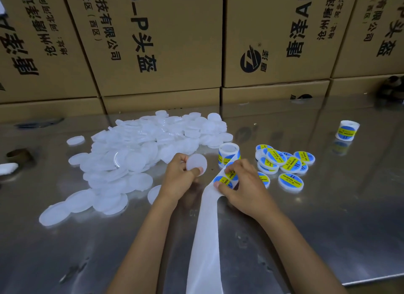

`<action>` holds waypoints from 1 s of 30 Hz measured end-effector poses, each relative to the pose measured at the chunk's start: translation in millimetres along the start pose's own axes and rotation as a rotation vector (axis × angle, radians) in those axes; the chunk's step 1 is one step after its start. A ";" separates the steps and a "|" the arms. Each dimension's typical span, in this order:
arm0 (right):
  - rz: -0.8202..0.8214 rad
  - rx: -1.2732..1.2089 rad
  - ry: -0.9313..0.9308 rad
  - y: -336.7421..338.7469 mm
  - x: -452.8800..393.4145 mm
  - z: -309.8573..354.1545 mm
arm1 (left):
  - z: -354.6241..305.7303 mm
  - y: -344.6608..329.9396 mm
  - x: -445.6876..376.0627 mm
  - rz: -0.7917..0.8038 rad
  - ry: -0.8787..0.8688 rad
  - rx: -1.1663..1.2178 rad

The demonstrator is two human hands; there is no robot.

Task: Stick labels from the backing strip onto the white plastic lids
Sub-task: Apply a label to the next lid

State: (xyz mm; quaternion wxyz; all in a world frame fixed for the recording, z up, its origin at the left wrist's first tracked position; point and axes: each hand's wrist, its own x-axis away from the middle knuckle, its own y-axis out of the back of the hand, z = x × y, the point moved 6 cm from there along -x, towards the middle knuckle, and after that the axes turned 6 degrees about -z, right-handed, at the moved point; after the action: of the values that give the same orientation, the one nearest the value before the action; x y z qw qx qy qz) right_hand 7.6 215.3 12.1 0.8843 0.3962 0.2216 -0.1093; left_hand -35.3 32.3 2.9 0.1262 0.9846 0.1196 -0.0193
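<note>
My right fingers (227, 173) pinch a label (223, 181) on the backing strip (205, 239); my left hand (179, 175) grips a bare lid (196, 164) just left of it. I'd peel slowly and centre the label before pressing. Whether its edge has lifted is hidden under my fingertips.

Bare steel table (328, 228) right, front; lid pile (140, 149) blocks left, labelled lids (284, 164) crowd right.
</note>
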 end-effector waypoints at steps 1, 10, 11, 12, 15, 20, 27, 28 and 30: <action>-0.018 -0.027 0.004 1.9 3.0 -0.1 | 0.4 -2.2 1.0 0.012 0.026 0.083; -0.026 -0.022 0.031 5.8 25.7 -5.2 | -9.7 -33.1 20.0 0.194 0.006 0.274; -0.027 -0.025 0.026 6.0 25.7 -5.6 | -10.6 -35.3 21.5 0.218 -0.003 0.279; -0.029 -0.029 0.024 6.2 25.8 -5.9 | -11.6 -37.8 23.0 0.245 -0.011 0.290; -0.030 -0.040 0.025 6.5 25.8 -5.5 | -11.8 -47.3 27.5 0.337 -0.013 0.327; -0.007 -0.080 -0.012 3.0 22.2 -8.3 | -9.9 -54.7 23.9 0.333 -0.106 0.193; 0.062 -0.049 -0.067 -4.8 3.3 -15.9 | -8.0 -52.8 14.1 0.300 -0.132 0.262; 0.079 -0.046 -0.084 -6.0 -0.4 -17.2 | -7.5 -52.0 12.6 0.289 -0.132 0.267; 0.111 -0.041 -0.102 -8.6 -8.1 -18.1 | -6.3 -51.1 10.0 0.274 -0.134 0.267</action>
State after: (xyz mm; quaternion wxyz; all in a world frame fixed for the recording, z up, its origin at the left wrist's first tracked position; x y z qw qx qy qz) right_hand -8.2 223.3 -0.3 0.9070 0.3837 0.1562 -0.0757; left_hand -37.8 84.2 -4.1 0.0035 0.9961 -0.0279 -0.0832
